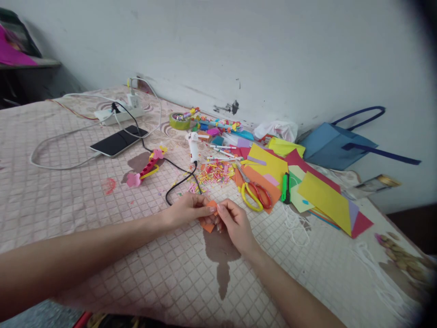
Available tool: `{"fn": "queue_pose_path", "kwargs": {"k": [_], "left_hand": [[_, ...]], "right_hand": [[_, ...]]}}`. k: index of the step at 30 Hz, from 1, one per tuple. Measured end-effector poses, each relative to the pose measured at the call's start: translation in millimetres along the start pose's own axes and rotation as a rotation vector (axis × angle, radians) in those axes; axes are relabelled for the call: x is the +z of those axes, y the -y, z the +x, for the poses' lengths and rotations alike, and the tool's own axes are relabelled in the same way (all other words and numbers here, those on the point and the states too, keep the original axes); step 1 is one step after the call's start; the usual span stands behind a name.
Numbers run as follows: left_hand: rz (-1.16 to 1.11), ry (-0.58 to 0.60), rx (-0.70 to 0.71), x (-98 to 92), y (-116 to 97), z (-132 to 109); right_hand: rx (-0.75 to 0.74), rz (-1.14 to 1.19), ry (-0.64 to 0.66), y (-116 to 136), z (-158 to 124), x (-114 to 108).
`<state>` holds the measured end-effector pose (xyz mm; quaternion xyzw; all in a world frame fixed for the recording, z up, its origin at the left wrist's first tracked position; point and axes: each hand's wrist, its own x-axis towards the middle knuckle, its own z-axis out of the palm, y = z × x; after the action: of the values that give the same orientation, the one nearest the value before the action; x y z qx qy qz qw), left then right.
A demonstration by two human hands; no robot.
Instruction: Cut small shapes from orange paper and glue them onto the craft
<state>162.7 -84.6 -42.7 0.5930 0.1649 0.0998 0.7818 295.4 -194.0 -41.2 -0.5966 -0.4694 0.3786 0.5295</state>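
A small piece of orange paper (207, 226) is pinched between my two hands, low over the patterned tablecloth (164, 269). My left hand (191, 209) grips it from the left with thumb and fingers pressed together. From the other side, my right hand (235, 223) holds it with thumb against fingertips. Part of the paper hangs below the fingers, and the rest is hidden by them. Just beyond the hands lies a heap of tiny colourful paper scraps (218, 173). Scissors with red and yellow handles (252, 198) rest to the right on coloured paper.
A white glue gun (193, 148) with a black cord stands behind the scraps. To the left are a phone (119, 140), a power strip (118, 114) and a pink-and-red paper craft (146, 168). A green cutter (286, 187), coloured sheets (324, 196), white string (295, 225) and a blue bag (336, 146) lie right.
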Motion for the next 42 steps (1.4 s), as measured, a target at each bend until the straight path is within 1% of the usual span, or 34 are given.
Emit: {"fn": "queue_pose_path", "kwargs": {"k": [3,5,11,14,18,24,26,29,33,37,39,42], "left_hand": [[-0.018,-0.052,0.013,1.1,-1,1],[-0.039,-0.068,0.026,2.2,-2,0],[-0.040,-0.065,0.052,3.1,-2,-1],[0.069,-0.065,0.096,3.1,-2,-2],[0.260,-0.140,0.128,5.3,-5,-6],[0.450,-0.227,0.209,9.8,-12,-13],[0.454,-0.234,0.207,10.5,-12,-14],[0.407,-0.238,0.199,10.5,-10,-13],[0.377,-0.283,0.230,8.9,-6,-10],[0.383,-0.221,0.189,7.4,-5,-8],[0.376,-0.184,0.192,6.5,-4,-8],[0.387,-0.171,0.210,4.5,-2,-8]], "right_hand": [[0.000,-0.008,-0.046,-1,0,-1],[-0.006,-0.016,-0.050,-1,1,-1],[-0.009,-0.007,-0.050,0,1,0],[-0.006,-0.004,-0.062,-1,1,-1],[0.011,-0.011,-0.044,-3,1,-1],[0.024,-0.016,0.064,1,-2,2],[-0.004,-0.044,0.072,2,-2,2],[-0.037,-0.054,0.049,2,-1,2],[-0.006,-0.016,0.019,2,1,1],[0.014,-0.031,-0.001,0,0,1],[0.023,-0.024,0.000,0,-1,1],[0.037,-0.010,0.013,0,-1,1]]}}
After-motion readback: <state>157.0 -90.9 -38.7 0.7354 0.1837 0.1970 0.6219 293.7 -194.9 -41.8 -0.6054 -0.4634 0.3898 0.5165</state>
